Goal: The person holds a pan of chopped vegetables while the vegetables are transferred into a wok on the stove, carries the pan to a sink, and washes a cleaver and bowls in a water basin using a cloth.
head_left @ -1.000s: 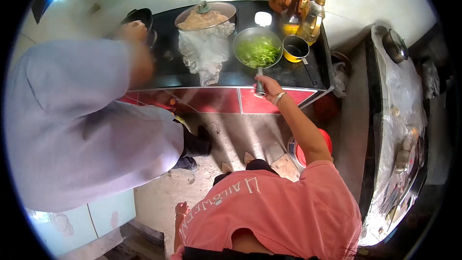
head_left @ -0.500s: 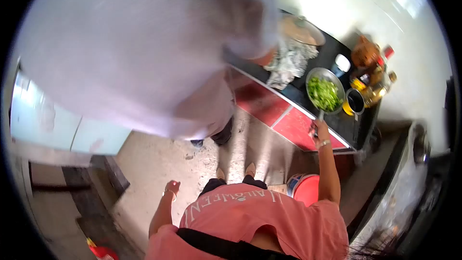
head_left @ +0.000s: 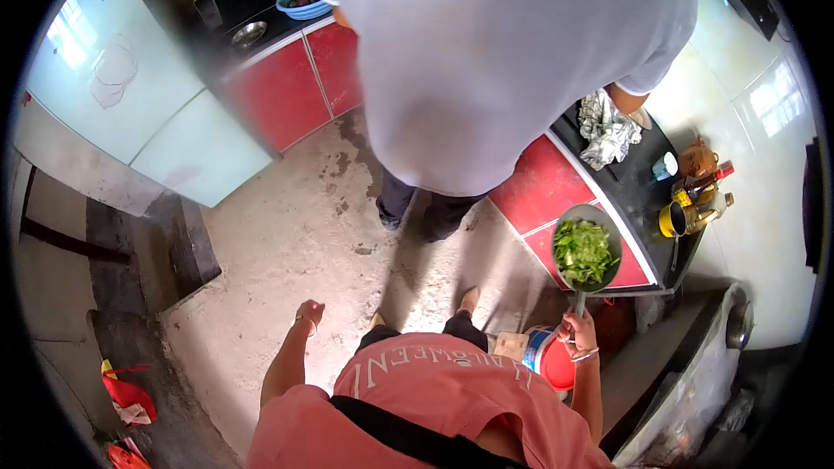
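Note:
My right hand point(head_left: 577, 335) is wrapped round the handle of a frying pan point(head_left: 612, 243). The pan is held in the air in front of the counter's red doors, and chopped green vegetables point(head_left: 584, 252) lie in it. Low on the left, my left hand point(head_left: 309, 313) hangs over the floor with its fingers curled in and nothing visible in them. Close to my right forearm stands a bucket with a red lid point(head_left: 556, 363).
A person in a pale shirt point(head_left: 486, 78) stands just ahead at the counter point(head_left: 638, 208). On it are crumpled foil point(head_left: 608, 130), a cup point(head_left: 665, 166), a yellow container point(head_left: 671, 220) and bottles point(head_left: 711, 210). A fridge point(head_left: 148, 87) stands left.
My right hand has drawn the pan off the counter and back toward my body. My view has shifted, and the other person appears farther right. My left hand stays low and curled.

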The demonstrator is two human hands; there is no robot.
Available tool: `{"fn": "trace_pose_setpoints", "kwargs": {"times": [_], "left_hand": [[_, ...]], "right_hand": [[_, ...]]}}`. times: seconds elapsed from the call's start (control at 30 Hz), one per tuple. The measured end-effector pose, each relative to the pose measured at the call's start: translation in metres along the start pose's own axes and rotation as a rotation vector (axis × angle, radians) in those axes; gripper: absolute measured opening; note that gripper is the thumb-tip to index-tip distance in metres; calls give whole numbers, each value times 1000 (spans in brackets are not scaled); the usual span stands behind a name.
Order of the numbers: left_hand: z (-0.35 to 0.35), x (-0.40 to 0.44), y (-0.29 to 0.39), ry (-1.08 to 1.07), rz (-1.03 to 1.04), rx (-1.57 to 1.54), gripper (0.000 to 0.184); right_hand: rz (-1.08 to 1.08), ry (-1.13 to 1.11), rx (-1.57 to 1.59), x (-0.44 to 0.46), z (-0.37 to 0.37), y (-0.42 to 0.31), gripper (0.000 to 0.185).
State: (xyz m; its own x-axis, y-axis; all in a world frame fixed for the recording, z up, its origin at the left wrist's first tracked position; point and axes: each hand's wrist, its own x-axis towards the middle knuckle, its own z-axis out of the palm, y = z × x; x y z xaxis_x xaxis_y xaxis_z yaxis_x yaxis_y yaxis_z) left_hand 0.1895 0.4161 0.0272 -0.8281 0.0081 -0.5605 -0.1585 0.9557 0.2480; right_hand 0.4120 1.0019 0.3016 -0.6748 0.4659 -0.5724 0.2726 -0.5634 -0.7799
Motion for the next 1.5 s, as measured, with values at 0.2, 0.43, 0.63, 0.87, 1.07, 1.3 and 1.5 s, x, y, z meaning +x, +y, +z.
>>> {"fn": "trace_pose_setpoints", "kwargs": {"times": [0.2,0.43,0.63,0.87,1.07,1.3,1.5], "left_hand": [[35,-19,-176,-66,-150,-105,25],[-39,-85,-184,6,-303,-1015,16],[-138,-93,-79,-3,-86,-1157,19],[-257,-46,67,-255,282,-1709,44],[-327,59,117,-194,233,-2212,37],[-361,160,136,-133,21,-2251,36],[-414,199,144,-49,-74,-2083,30]], "right_hand": [[288,-242,-163,-52,92,53,13],[269,-639,-721,-33,257,82,15],[265,-928,-727,4,404,95,15],[214,-1070,-652,48,536,107,16],[224,-1053,-685,112,615,110,17],[133,-1055,-673,165,675,89,20],[43,-1192,-634,208,709,73,23]]}}
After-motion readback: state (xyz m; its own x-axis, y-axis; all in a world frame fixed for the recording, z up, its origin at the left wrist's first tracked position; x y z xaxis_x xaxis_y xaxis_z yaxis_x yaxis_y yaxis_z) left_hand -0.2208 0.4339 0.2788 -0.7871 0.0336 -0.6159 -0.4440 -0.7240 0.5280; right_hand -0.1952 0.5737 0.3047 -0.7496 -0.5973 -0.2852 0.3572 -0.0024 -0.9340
